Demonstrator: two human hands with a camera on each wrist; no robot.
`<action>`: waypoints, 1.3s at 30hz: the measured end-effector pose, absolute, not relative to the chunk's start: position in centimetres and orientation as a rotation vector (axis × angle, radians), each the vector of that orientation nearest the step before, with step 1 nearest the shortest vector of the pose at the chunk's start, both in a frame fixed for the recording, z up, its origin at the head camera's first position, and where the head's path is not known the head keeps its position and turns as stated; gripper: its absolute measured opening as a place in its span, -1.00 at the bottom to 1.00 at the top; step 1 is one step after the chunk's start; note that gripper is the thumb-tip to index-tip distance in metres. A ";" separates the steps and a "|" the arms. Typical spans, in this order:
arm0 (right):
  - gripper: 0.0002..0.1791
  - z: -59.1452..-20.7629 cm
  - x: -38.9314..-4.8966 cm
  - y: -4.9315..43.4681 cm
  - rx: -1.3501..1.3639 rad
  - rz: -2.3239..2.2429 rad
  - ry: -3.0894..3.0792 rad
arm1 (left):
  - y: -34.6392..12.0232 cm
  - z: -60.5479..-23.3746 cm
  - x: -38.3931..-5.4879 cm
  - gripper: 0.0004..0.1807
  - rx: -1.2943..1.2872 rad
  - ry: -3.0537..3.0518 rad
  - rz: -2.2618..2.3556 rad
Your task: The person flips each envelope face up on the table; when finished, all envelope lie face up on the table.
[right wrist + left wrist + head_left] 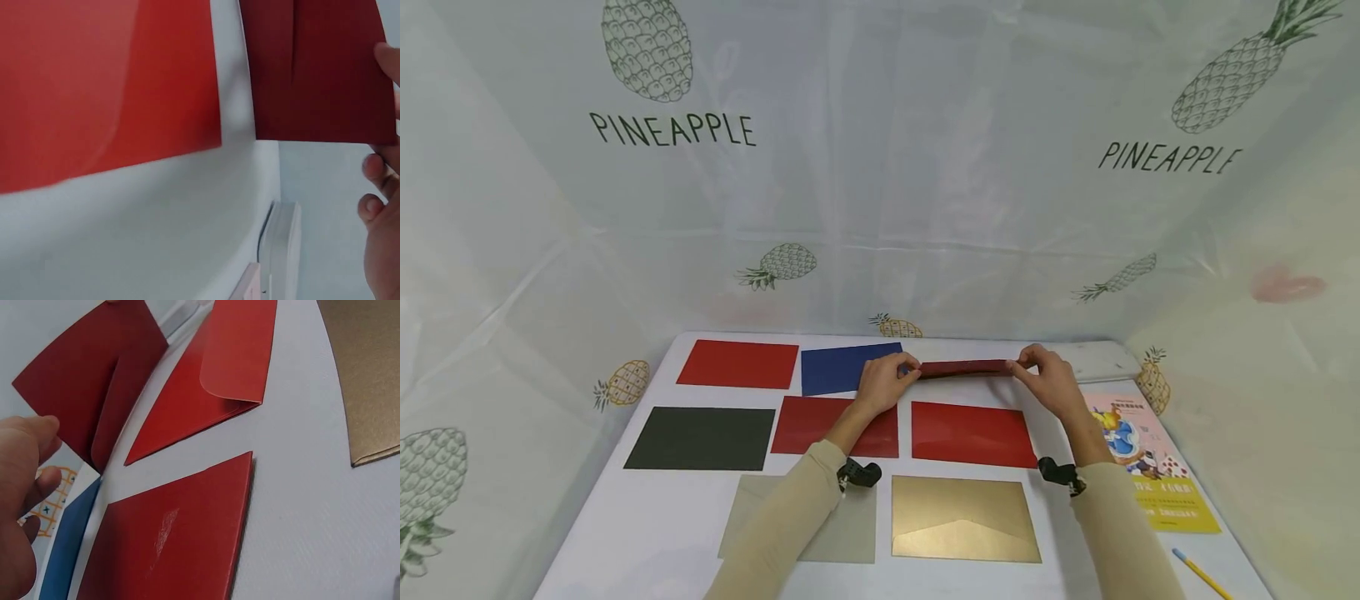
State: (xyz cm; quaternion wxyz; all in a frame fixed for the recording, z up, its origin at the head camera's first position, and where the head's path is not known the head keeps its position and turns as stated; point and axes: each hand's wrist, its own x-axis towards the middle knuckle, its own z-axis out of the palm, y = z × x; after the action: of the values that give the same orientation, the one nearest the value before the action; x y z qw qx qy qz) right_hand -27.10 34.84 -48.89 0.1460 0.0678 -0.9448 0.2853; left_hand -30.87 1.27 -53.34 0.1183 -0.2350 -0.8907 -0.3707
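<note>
A dark red envelope (pixel 966 367) is raised on edge at the back of the table, its broad face steeply tilted in the left wrist view. My left hand (pixel 882 385) pinches its left end, and my right hand (pixel 1051 383) pinches the right end. In the right wrist view the right thumb presses the upper edge of the envelope (pixel 337 75). A blue envelope (pixel 831 371) lies partly behind the left hand. Below the hands are a red envelope (pixel 973 435) and a darker red one (pixel 805 425), which the left forearm partly covers.
Also lying flat are a red envelope (pixel 737 364), a black one (pixel 700 438), a grey one (pixel 850 529) under the left sleeve and a gold one (pixel 966 517). At right are a pink-and-yellow book (pixel 1176 504), a pencil (pixel 1202 573) and a white flat object (pixel 1097 360).
</note>
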 end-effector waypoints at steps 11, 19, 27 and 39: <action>-0.53 -50.4 -27.3 34.3 0.029 0.820 -2.558 | 1.9 -53.2 -30.8 -0.83 -0.626 -2.591 -1.104; -0.62 -51.1 -28.0 32.8 -0.085 0.612 -2.552 | 2.9 -52.9 -30.8 -0.80 -0.550 -2.613 -1.079; -0.72 -51.7 -28.4 32.5 -0.029 0.441 -2.682 | 3.8 -53.5 -31.4 -0.27 -0.475 -2.700 -0.882; -0.39 -52.8 -28.4 33.3 0.033 0.472 -2.945 | 3.2 -54.2 -31.7 -0.19 -0.398 -2.731 -0.877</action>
State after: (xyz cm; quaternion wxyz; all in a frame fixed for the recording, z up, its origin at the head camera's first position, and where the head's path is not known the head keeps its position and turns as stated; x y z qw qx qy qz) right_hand -28.44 33.28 -52.77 0.0794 0.0111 -0.9842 0.1576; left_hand -31.67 3.24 -54.19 0.1228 -0.1364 -0.9359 -0.3005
